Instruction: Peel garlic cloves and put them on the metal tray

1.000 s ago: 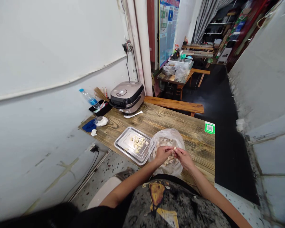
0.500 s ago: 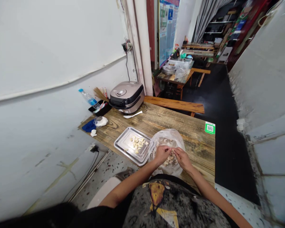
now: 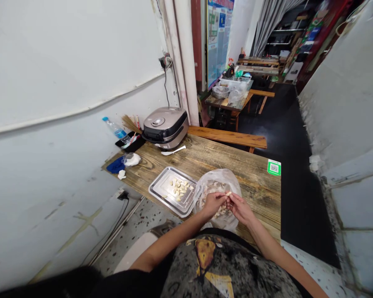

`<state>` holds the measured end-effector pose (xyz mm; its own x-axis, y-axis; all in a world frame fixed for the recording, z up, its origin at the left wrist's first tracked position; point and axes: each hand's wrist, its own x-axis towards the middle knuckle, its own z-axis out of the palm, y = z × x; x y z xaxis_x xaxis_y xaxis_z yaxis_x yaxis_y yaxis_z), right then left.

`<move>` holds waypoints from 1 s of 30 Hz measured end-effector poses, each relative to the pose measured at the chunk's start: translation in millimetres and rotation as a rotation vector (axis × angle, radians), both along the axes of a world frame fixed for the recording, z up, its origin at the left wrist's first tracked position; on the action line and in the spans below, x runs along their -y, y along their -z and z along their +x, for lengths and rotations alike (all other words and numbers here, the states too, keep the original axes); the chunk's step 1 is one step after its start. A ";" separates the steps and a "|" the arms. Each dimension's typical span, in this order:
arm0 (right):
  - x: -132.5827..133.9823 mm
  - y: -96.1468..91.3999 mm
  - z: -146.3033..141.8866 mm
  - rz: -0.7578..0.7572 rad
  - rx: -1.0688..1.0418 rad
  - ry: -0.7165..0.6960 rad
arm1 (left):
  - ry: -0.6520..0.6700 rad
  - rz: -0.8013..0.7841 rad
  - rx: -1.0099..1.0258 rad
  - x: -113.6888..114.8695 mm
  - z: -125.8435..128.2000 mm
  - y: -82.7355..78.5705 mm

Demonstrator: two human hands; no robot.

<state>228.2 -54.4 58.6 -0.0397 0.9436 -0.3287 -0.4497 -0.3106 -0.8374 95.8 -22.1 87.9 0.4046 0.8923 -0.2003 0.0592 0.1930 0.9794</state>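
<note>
At the lower centre of the frame, we see the left hand (image 3: 215,203) and the right hand (image 3: 240,207) nearly meeting, thumb and fingers of each pinched closed on one small pale clove-shaped piece (image 3: 228,193). Half a second ago the fingers covered most of it; now it shows plainly above the fingertips. We take this as a changed grip, with the piece still being worked and not yet set down. Beneath it gapes a whitish translucent plastic bag (image 3: 234,179), dry brownish scraps (image 3: 220,213) inside. Just left of the bag, the shiny rectangular metal tray (image 3: 159,186) bears scattered cream-coloured cloves (image 3: 180,188), which look unchanged, so we judge nothing has been added. Farther up the brown wood-grain desk (image 3: 255,176) we find a white plastic knife (image 3: 173,151) and, behind it, a brownish-grey and black rice cooker (image 3: 166,124).
</note>
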 end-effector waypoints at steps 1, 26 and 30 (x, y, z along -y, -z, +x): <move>0.8 -1.1 0.2 -0.004 0.005 -0.006 | 0.000 -0.003 0.010 0.0 -0.4 0.0; 6.5 -20.1 5.3 0.419 0.838 0.000 | -0.130 0.453 -0.141 0.1 -8.0 0.0; 7.1 -24.8 4.7 0.478 0.899 0.004 | -0.094 0.471 -0.145 -0.4 -8.8 0.1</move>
